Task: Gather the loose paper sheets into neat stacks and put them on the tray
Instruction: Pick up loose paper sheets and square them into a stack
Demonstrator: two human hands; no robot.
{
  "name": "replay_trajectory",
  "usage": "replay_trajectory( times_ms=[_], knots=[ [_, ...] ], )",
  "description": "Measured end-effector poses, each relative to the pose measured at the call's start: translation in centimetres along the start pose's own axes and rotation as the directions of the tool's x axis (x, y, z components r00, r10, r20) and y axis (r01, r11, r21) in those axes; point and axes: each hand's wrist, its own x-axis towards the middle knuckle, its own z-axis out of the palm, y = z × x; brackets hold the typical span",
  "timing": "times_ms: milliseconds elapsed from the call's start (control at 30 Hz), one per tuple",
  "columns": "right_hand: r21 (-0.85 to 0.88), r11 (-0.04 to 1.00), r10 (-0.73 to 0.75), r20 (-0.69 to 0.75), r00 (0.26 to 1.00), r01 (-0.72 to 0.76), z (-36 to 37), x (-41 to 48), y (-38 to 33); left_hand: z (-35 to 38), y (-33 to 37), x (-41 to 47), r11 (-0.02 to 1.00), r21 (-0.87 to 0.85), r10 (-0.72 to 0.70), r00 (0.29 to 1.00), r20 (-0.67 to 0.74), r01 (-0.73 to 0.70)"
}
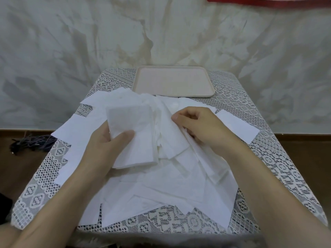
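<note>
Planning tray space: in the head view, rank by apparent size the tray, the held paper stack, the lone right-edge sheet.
1-2. tray, paper stack: look alike; the stack is nearer the camera, so unranked.
3. lone sheet, smallest.

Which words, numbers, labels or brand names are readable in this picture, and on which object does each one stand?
No text can be read anywhere.
The loose sheets, the stack in the left hand and the tray: blank, no print.
The red strip at the top edge: pale marks, too blurred to read.
</note>
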Motion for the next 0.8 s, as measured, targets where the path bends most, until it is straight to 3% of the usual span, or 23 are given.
replay_trajectory(
  times_ms=[167,367,567,633,733,800],
  knots=[
    [-0.030,0.999,0.043,0.132,0.990,-0.039,-0.2,0.0,-0.7,0.1,0.1,0.0,1.000,-0.006,-0.004,1.000,0.005,0.004],
    [-0.021,0.999,-0.028,0.073,0.997,0.029,-0.1,-0.8,-1.3,0.1,0.3,-0.2,1.000,0.003,0.007,1.000,-0.003,-0.007],
    [0.273,0.959,-0.074,-0.038,0.997,0.082,-1.8,-2.2,-2.8,-0.1,0.4,0.0,0.997,-0.059,0.049,0.999,0.010,-0.048],
    [0.164,0.985,-0.038,-0.093,0.995,0.053,-2.3,-2.3,-1.9,-0.1,0.5,0.0,0.995,-0.074,0.065,0.998,0.013,-0.064],
    [-0.160,0.986,0.028,-0.105,0.994,-0.044,-1.8,-2.4,0.6,0.1,0.5,0.0,0.995,-0.060,0.080,0.997,0.014,-0.079],
    [-0.217,0.974,0.039,-0.134,0.990,-0.068,-1.6,-2.3,1.8,0.3,0.5,0.0,0.995,-0.049,0.088,0.996,0.017,-0.088]
  ],
)
